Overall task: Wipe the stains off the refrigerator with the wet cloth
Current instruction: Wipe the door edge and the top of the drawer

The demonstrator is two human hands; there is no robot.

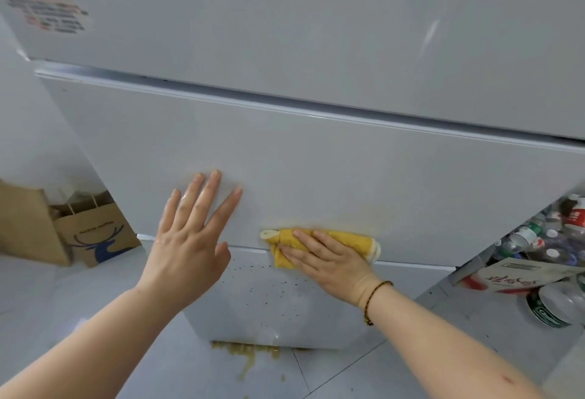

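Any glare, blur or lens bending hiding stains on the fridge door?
Head view: wide-angle bending bows the white refrigerator door seams; a glare streak marks the upper door, top right; the red-printed sticker is blurred; the yellow cloth under the right hand is sharp.

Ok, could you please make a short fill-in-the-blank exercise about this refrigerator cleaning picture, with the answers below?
1. The folded cleaning cloth under the right hand is ____ in colour.
2. The left hand lies flat on the white refrigerator door and holds ____.
3. The dark beaded bracelet is worn on the ____ wrist.
4. The bag with the blue deer print is made of brown ____.
Answers: yellow; nothing; right; paper.
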